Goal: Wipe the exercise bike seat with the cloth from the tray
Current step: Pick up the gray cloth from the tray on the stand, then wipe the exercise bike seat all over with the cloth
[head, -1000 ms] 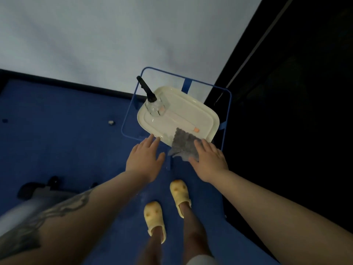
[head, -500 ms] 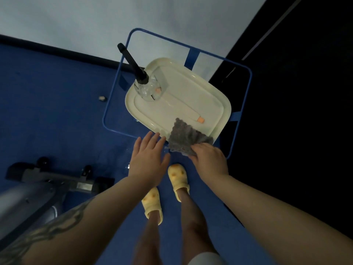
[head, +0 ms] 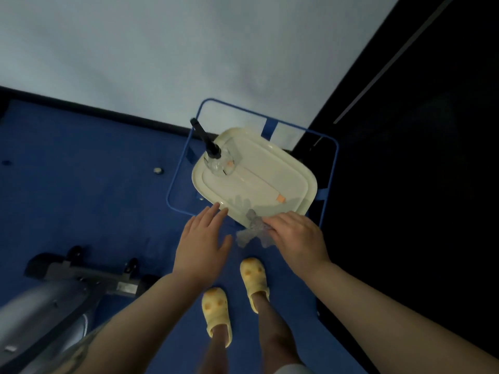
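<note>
The right hand (head: 295, 237) is closed around a bunched grey cloth (head: 252, 230), which sticks out from under its fingers at the near edge of the cream tray (head: 270, 168). Motion blur smears the cloth, so its folds and its exact edge are hard to make out, and the hand hides how the fingers grip it. Part of the cloth lies over the tray's rim and part hangs past it, toward the left hand (head: 204, 244).

The left hand is empty, flat and spread, palm down, fingers loose. Its fingertips reach just short of the tray's near left corner; whether they touch the rim cannot be told.

Beyond both hands, a clear spray bottle with a black nozzle (head: 214, 155) stands at the tray's far left corner. A pale thin object with an orange tip (head: 280, 198) lies on the tray just beyond the right hand; what it is cannot be told. A blue wire frame (head: 334, 163) runs around the tray.

Down and to the left of the left hand, a grey exercise bike base (head: 70, 282) is cut off by the frame edge; its seat is out of view. Below the hands are two yellow clogs (head: 217, 311) on blue carpet (head: 81, 190).
</note>
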`<state>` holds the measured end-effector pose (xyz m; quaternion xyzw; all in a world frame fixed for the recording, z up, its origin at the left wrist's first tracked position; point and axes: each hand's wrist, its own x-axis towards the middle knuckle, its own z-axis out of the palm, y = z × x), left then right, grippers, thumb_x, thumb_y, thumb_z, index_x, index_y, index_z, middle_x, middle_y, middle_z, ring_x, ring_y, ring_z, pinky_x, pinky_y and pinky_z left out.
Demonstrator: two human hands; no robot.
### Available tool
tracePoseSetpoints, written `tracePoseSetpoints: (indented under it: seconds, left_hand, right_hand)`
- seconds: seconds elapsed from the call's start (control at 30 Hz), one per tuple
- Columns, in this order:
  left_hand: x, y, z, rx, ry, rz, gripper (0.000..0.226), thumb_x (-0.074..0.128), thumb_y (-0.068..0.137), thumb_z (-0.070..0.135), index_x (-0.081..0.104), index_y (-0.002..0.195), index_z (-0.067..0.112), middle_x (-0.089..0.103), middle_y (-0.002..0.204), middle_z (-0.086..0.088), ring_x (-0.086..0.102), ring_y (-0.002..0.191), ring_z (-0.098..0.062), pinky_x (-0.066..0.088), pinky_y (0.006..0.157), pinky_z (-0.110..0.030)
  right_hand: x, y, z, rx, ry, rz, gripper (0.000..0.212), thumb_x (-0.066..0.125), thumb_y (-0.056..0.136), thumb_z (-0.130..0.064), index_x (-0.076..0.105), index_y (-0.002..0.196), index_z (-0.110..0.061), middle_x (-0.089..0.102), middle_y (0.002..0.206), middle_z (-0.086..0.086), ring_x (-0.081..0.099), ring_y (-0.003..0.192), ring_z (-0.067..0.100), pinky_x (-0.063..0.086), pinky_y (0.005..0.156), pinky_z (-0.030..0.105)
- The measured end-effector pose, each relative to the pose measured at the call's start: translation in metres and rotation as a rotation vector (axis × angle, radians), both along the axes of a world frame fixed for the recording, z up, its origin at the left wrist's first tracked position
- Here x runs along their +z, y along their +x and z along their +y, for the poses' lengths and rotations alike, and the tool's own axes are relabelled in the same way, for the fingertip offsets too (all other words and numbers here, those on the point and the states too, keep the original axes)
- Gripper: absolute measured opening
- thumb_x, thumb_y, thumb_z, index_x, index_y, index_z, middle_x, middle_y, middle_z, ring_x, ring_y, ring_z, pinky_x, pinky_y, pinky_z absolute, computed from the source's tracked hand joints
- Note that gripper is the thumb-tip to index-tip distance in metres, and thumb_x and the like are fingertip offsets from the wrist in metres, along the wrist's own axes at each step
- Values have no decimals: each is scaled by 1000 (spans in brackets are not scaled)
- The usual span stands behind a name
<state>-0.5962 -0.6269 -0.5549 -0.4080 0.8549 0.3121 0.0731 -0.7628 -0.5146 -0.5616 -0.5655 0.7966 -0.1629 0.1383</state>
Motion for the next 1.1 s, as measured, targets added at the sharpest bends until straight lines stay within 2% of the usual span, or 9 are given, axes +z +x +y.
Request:
tracePoseSetpoints:
  seconds: [0.07,0.2,0.37,0.53,0.67,0.87,1.1]
  left_hand:
    - [31,6,-5,36,-29,66,56,50,90,32,31,142,25,24,154,5,20,141,-14,15,116,-36]
    - [95,27,-18,120,-128,181,53,53,88,32,38,139,25,32,150,5,28,137,-14,20,114,-35]
    - [165,68,-22,214,-289,186,53,52,89,36,37,139,27,31,150,8,32,135,-15,25,111,-34]
    - [214,121,-6,359,-458,95,61,29,83,54,39,138,29,33,148,9,35,132,-15,24,108,-31]
    - [240,167,25,570,-536,41,61,27,83,54,41,137,28,35,147,9,37,132,-14,28,109,-34]
    - [254,218,100,910,-544,-63,58,31,84,51,41,137,27,36,147,10,36,132,-12,30,109,-35]
    - [256,257,212,1260,-495,-227,57,27,86,53,41,136,32,37,146,12,34,134,-9,22,112,-31]
  right_hand:
    - [30,4,-7,55,-101,26,30,48,86,-23,73,97,-11,69,78,1,63,72,23,52,60,34]
    - [91,16,-20,120,-268,73,24,52,91,-27,71,101,-15,65,82,-2,58,75,19,48,61,32]
    - [160,35,-39,216,-423,34,26,53,92,-31,71,101,-15,66,84,-4,57,75,15,50,63,30]
    - [207,62,-56,322,-532,-58,31,51,94,-36,71,105,-15,66,91,-5,56,83,10,48,72,22]
    - [228,92,-70,454,-566,-183,31,52,93,-37,70,109,-17,64,93,-8,55,86,7,47,75,19]
    - [241,149,-89,739,-504,-350,33,53,90,-39,70,108,-17,63,94,-8,57,89,6,45,81,18]
    - [247,245,-68,1109,-494,-435,30,55,89,-36,71,104,-14,62,90,-8,59,83,10,45,80,15]
